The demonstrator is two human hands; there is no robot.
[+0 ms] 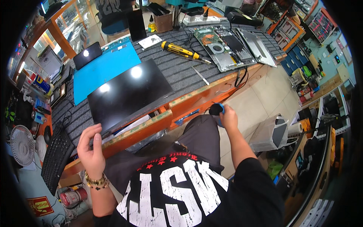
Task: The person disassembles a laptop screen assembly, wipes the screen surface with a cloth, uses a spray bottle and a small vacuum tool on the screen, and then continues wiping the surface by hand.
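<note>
A black laptop screen panel [130,96] lies flat, partly over a blue work mat [106,72], and reflects two bright lamps. My left hand [92,145] is by the panel's near-left corner, fingers loosely curved and thumb raised, with nothing seen in it. Whether its fingertips touch the panel is unclear. Off the bench's front edge, above my right knee, my right hand [229,118] is closed round a small rounded black thing with a blue edge [216,109]. Its exact kind does not show.
An opened laptop base [225,48] lies at the back right beside a silver cover [258,47]. Nearer are a yellow-black screwdriver [181,50] and a thin metal blade [200,75]. A drawer [138,128] stands partly pulled out before me. A black keyboard [56,162] sits at left.
</note>
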